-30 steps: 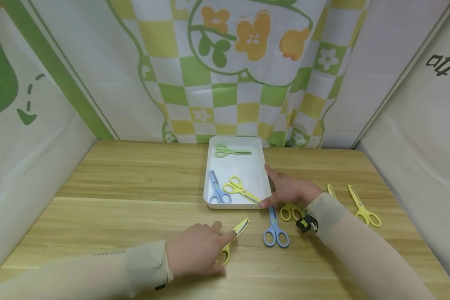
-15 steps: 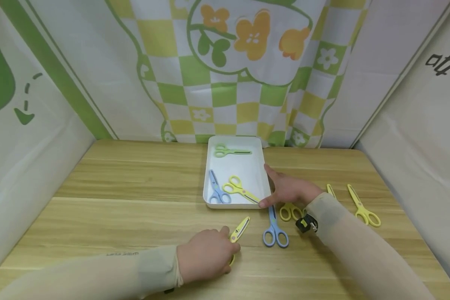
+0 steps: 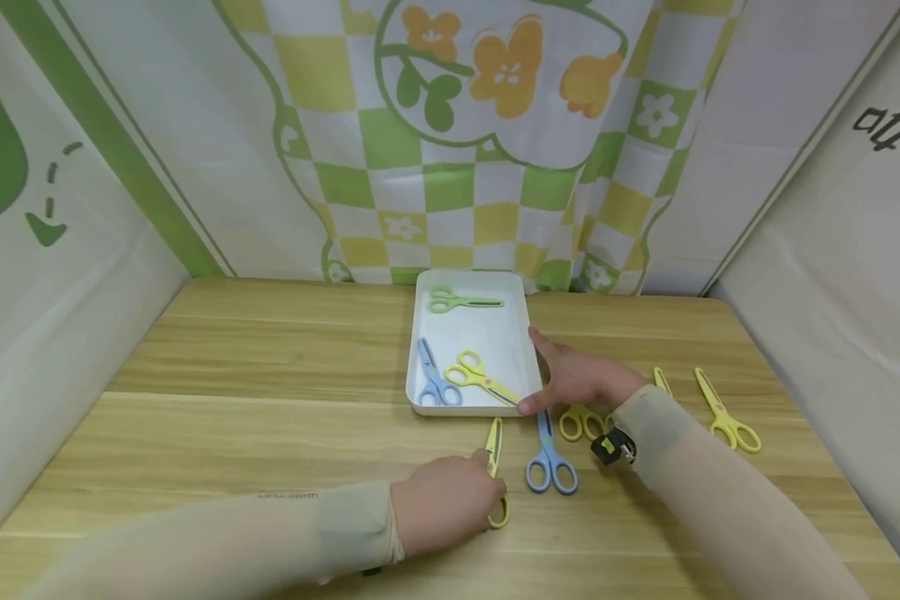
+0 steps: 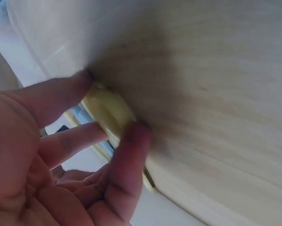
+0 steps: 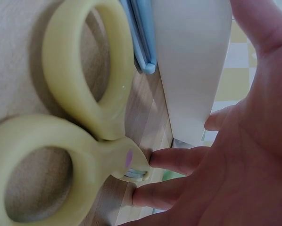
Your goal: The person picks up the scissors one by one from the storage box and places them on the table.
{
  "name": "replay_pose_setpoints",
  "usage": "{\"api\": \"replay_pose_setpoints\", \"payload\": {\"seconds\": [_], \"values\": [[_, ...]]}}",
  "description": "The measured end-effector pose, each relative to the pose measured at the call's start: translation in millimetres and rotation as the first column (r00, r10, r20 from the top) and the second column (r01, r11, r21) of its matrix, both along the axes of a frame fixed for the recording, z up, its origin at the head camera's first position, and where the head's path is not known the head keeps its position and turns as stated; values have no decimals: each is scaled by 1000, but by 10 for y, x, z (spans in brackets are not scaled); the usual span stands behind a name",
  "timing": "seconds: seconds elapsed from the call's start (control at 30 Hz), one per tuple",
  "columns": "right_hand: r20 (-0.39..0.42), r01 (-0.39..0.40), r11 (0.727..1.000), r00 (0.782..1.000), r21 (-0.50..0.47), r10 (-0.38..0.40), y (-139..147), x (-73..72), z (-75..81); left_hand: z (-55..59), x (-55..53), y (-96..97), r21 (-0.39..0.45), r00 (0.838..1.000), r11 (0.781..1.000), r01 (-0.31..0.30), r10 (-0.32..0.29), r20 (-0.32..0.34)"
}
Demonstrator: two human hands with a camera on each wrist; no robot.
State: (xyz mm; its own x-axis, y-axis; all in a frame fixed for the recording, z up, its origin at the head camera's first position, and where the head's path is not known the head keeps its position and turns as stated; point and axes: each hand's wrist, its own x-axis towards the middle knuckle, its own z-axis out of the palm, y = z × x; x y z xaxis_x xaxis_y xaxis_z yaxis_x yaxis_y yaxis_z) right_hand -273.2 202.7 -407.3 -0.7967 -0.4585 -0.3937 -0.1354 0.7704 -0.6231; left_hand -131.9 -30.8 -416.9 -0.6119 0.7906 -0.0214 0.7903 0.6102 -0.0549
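This is looking like a cloth-walled booth: a checkered curtain (image 3: 450, 192) is hanging behind the wooden tabletop (image 3: 270, 433), a green-printed sheet (image 3: 82, 283) is rising left of the tabletop, a lettered sheet (image 3: 855, 308) right.

The head view faces forward and down over the table (image 3: 255, 350), which both wrist views share close up.

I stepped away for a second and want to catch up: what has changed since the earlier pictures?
The left hand has moved rightward and now pinches the front yellow scissors, whose handle has swung right, so the tip points more directly at the white tray. The right hand stays at the tray's side; the green scissors lie inside as before.
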Motion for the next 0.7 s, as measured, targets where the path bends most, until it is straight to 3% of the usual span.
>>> {"api": "replay_pose_setpoints", "payload": {"seconds": [0.17, 0.43, 0.63, 0.7], "values": [[2, 2, 1000, 1000, -5, -2, -1, 0, -3, -13, 11, 102, -10, 1000, 1000, -10, 10, -7], [23, 18, 1000, 1000, -21, -17, 8, -16, -9, 2, -17, 136, -13, 995, 999, -47, 48, 82], [22, 23, 1000, 1000, -14, -22, 14, -17, -4, 101, -73, 118, 7, 978, 995, -101, 98, 184], [26, 29, 999, 999, -14, -29, 13, -19, -10, 166, -131, 93, 3, 982, 996, -85, 84, 167]]}}
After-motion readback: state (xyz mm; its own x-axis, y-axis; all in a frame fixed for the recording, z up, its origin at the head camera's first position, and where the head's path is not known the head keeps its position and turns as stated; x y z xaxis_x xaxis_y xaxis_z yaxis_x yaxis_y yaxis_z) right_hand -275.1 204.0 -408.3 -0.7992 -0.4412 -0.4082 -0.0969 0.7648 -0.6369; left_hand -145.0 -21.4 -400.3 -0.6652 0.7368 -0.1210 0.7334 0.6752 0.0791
